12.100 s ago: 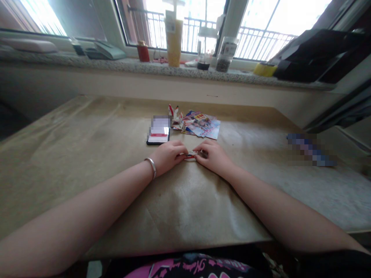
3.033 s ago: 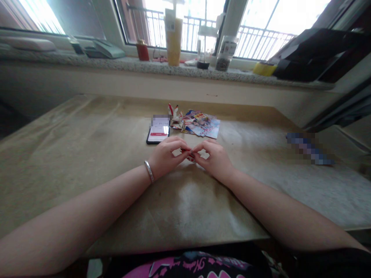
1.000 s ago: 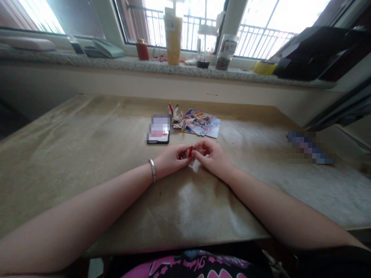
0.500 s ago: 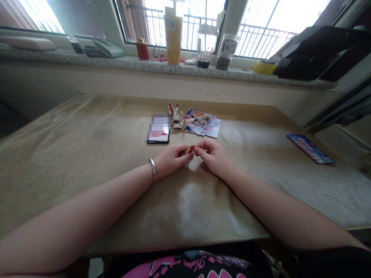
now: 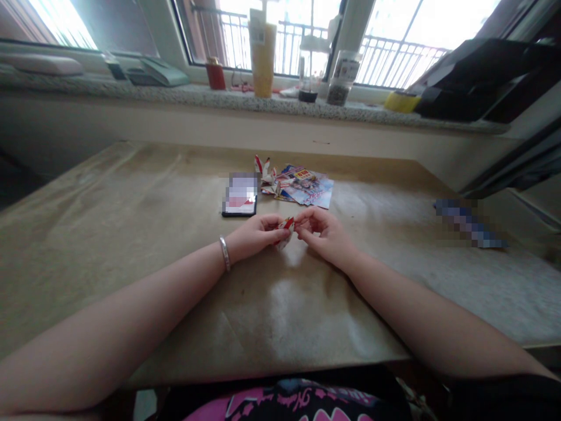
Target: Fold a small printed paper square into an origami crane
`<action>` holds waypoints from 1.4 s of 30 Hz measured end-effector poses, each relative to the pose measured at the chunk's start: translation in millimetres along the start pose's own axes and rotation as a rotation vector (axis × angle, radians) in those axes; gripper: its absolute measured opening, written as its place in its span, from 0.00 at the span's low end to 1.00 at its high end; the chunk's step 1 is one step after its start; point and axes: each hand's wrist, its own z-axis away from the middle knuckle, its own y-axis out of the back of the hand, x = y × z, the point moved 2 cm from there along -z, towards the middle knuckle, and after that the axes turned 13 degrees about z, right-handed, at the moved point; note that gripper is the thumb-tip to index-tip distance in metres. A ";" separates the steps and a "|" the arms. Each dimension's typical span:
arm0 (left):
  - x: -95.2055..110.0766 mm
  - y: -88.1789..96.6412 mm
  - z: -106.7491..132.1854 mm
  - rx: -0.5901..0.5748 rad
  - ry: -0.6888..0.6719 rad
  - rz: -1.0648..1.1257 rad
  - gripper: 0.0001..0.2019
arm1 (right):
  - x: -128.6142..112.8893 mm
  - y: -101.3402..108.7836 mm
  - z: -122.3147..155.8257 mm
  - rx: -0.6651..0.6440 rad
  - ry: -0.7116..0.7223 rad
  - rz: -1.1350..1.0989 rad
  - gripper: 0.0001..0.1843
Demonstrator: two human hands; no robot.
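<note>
A small folded paper piece (image 5: 285, 230), red and white, is pinched between both of my hands just above the table (image 5: 131, 234). My left hand (image 5: 256, 237), with a silver bracelet on its wrist, grips the paper's left side with curled fingers. My right hand (image 5: 324, 231) pinches the paper's right tip with thumb and forefinger. Behind my hands lie a phone (image 5: 239, 197) with a lit screen, a stack of coloured printed papers (image 5: 309, 189) and a few finished folded paper figures (image 5: 266, 172).
A blue printed strip (image 5: 468, 223) lies at the table's right. On the stone windowsill (image 5: 175, 96) stand a tall yellow bottle (image 5: 263, 55), a red can (image 5: 216, 77), a jar (image 5: 342, 82) and a yellow object (image 5: 401, 103). A black bag (image 5: 482, 82) sits at the sill's right end.
The paper piece, earlier pressed flat on the table, is now lifted and stands more upright between my fingertips. Both hands have shifted slightly away from me.
</note>
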 end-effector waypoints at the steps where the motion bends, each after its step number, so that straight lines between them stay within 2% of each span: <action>1: -0.2 0.8 0.2 -0.005 0.006 -0.004 0.14 | 0.2 0.5 0.0 -0.008 -0.004 0.007 0.08; 7: -1.5 2.0 0.6 -0.051 0.024 -0.017 0.14 | 3.4 1.4 -0.5 -0.067 -0.037 0.022 0.07; 11: -0.8 1.0 0.7 -0.056 0.042 -0.023 0.15 | 1.5 2.2 -0.4 -0.065 -0.009 0.111 0.05; 23: -0.8 0.1 0.4 -0.043 0.054 -0.058 0.15 | -8.2 9.0 1.6 -0.029 0.339 0.484 0.05; 37: 4.1 -9.4 4.8 0.141 -0.104 -0.289 0.11 | -9.5 7.1 2.3 0.053 0.232 0.582 0.02; 42: 6.7 -14.4 5.1 0.206 -0.133 -0.287 0.10 | -10.5 3.0 0.8 0.093 0.197 0.595 0.03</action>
